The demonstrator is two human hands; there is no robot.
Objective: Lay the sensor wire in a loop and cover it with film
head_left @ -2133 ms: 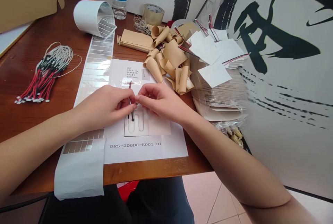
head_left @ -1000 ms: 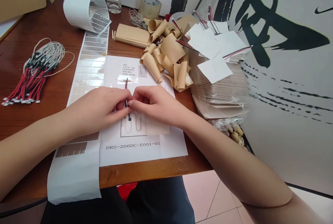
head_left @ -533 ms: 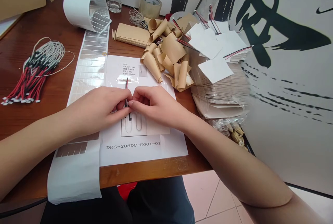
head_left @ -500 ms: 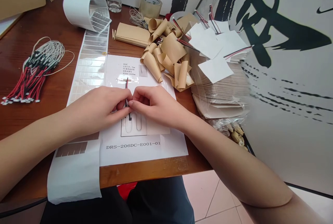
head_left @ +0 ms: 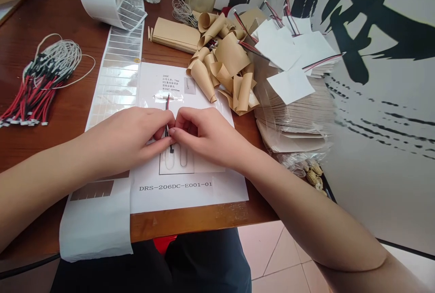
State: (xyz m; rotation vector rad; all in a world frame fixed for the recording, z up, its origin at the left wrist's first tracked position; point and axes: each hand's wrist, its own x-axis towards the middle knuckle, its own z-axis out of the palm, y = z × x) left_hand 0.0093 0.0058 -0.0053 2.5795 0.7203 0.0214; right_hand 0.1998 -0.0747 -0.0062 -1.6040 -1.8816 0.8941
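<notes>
Over the middle of the printed sheet (head_left: 190, 197), the left hand (head_left: 136, 134) and right hand (head_left: 207, 134) are brought in tip to tip, pretty much touching. On both, the thumb and forefinger are curled toward each other. Whether anything's actually being pinched can't be told, though, since the contact spot is hidden by the fingers themselves.

The thing to look at here is the thin red-and-black wire lead (head_left: 167, 104). It's laid on the sheet near enough straight away from the body, so its long axis is crossed by the line of the hands rather than followed by it. The red stretch is seen beyond the fingertips, and the small black end (head_left: 171, 150) is pointed back toward the lap. The left hand is nearer, with the lead framed in the gap between its thumb and forefinger; the right is kept just to the side.

Further out, the sheet is flanked on the left by the label strip (head_left: 117, 52), then a bundle of wires (head_left: 50, 73). Off to the right, curled brown papers (head_left: 234, 55) are heaped up, and a stack of cards (head_left: 294, 120) is piled beside them, topped with loose white ones.
</notes>
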